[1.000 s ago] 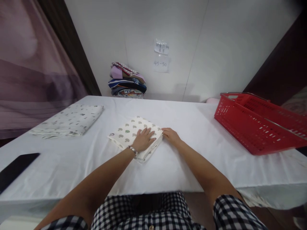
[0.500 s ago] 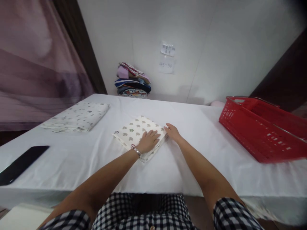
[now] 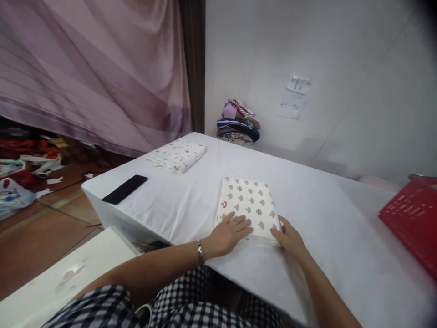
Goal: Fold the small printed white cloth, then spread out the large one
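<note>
A folded white cloth (image 3: 249, 200) printed with grey-brown, green and red mushrooms lies flat in front of me. My left hand (image 3: 228, 233), with a silver bracelet at its wrist, rests palm down on its near left part, fingers stretched out. At the near right edge my right hand (image 3: 290, 237) has its thumb on top of the cloth and its fingers along the edge, holding it there. The undersides of those fingers are hidden. Farther left lies a second folded white cloth (image 3: 179, 155) with small dark prints, apart from both hands.
The white-covered table (image 3: 327, 209) carries a black phone (image 3: 125, 189) at left and a red plastic basket (image 3: 413, 205) at right. Folded fabrics (image 3: 239, 123) are stacked by the wall. A pale surface (image 3: 68, 273) stands at lower left; a pink curtain (image 3: 136, 68) hangs behind.
My view has turned left, so the things appear shifted right and the cloth looks turned clockwise. My left hand lies nearer the cloth's near edge; the right thumb now rests on the cloth.
</note>
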Motion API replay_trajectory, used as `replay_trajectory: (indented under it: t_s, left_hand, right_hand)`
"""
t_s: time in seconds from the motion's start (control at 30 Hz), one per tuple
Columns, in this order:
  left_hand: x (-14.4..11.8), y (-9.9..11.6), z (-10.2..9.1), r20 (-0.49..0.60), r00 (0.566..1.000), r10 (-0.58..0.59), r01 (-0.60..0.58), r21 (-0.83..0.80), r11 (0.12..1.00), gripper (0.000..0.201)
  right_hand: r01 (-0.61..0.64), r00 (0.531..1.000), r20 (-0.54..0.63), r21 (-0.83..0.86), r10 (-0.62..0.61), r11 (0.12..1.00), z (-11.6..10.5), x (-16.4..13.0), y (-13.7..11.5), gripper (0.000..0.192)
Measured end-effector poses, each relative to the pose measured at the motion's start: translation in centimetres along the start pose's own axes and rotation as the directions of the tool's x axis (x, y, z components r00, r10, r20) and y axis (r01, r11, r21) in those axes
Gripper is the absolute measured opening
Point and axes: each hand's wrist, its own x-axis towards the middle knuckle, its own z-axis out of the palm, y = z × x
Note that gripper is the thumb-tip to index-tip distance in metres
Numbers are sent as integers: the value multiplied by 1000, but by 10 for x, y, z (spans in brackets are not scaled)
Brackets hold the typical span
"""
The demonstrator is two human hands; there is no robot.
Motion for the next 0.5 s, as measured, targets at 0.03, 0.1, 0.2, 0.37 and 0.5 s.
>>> replay_trajectory:
  t_s: [0.03,0.1,0.2,0.37,0.5]
  left_hand:
    - [-6,1,-4,-15,1000,-2,1,-37,999,41]
    - [-12,0,-11,-82,993,-80,70,-119,990,37]
    - [-14,-10,-13,-243,873,-423,353,-284,892,35]
    - [-20,-25,-1,-89,489,-868,618,-667,417,43]
    - [-25,-22,1,13,425,-905,579,-772,261,46]
  right_hand:
    - [-21,1000,-4,-5,21,1000,1,-14,2,69]
    - [-50,999,-11,-40,50,998,1,-33,2,72]
    - [28,995,-93,-144,-42,989,-2,-40,-10,71]
    - [398,865,-254,-178,-433,900,1,-33,-64,53]
    - [502,811,-220,-214,-542,838,19,-18,-108,52]
